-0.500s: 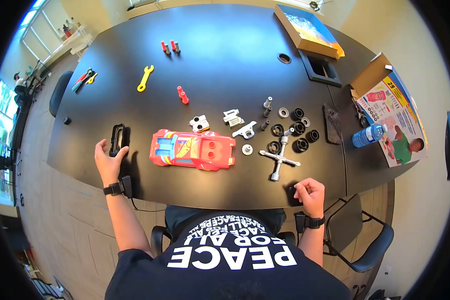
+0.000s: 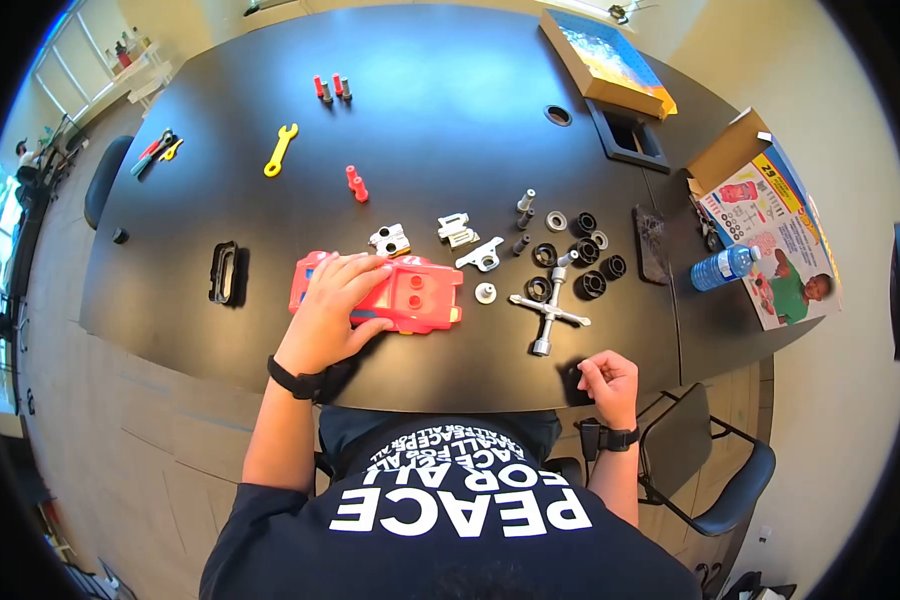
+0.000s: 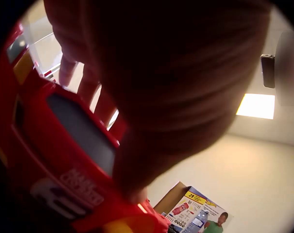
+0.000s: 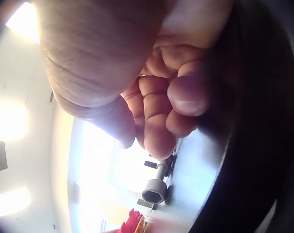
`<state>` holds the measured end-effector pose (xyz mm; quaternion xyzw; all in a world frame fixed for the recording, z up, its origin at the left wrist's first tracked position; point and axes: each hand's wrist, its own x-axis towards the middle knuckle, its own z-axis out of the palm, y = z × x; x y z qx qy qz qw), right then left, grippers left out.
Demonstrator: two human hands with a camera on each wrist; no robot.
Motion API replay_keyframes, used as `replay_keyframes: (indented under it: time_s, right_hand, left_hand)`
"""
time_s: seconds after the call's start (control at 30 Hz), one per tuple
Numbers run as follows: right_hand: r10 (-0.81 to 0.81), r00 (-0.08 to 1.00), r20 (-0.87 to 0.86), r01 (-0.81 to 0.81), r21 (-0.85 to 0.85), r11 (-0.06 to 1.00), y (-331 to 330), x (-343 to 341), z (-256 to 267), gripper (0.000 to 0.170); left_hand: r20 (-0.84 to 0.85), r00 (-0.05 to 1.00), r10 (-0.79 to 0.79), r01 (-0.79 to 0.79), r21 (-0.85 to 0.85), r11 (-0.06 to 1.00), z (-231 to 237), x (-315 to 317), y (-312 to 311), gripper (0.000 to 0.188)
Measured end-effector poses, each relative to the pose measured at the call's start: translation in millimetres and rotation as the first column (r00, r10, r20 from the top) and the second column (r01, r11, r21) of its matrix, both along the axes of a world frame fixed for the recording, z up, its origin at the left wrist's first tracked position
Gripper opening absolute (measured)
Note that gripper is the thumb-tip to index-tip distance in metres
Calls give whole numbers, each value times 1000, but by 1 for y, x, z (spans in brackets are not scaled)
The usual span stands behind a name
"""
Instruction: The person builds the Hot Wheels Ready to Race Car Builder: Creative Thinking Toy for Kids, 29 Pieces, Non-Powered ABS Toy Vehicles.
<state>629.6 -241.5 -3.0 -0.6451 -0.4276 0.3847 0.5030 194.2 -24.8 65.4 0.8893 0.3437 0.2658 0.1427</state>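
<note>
The red toy car [image 2: 430, 297] lies on the table, its left half under my left hand [image 2: 328, 308]. That hand spans it, fingers over the top towards the far side and thumb at the near side. From the left wrist view, the hand [image 3: 171, 77] covers part of the car [image 3: 96, 170], with the thumb against its side. My right hand [image 2: 610, 385] hangs loosely curled at the table's near edge; in the right wrist view the hand [image 4: 108, 63] holds nothing. Nearest to it is the grey cross wrench [image 2: 551, 313], whose socket end [image 4: 155, 191] shows beyond the fingertips.
Beyond the car are white-grey parts [image 2: 457, 230]. Black wheels [image 2: 590, 285] and grey bolts lie past the wrench. A black frame piece [image 2: 225, 273] lies left, a yellow wrench [image 2: 281, 150] farther back. A water bottle [image 2: 722, 268] and printed box [image 2: 785, 235] are at the right.
My left hand has left the black frame piece, moved right and settled over the toy car. The right hand keeps its loosely curled pose; the head view has shifted slightly.
</note>
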Motion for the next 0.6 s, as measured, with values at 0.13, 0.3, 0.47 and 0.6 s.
replay_keyframes:
  time_s: [0.13,0.3,0.47,0.6]
  right_hand:
    - [81,959,270,-91,21,996,1,-14,18,9]
    - [223,819,528,-340,134,931,45,-61,88,12]
    - [254,657,710,-507,166,846,133,-99,122,25]
    - [193,504,842,-561,149,814,205,-114,93,31]
  left_hand:
    - [90,996,29,-20,-94,995,-1,1,-8,70]
    - [148,988,47,-31,-106,994,-7,1,-20,72]
    - [210,978,-7,22,-69,997,-14,0,-19,74]
    - [204,979,18,20,-181,983,-11,-3,-21,74]
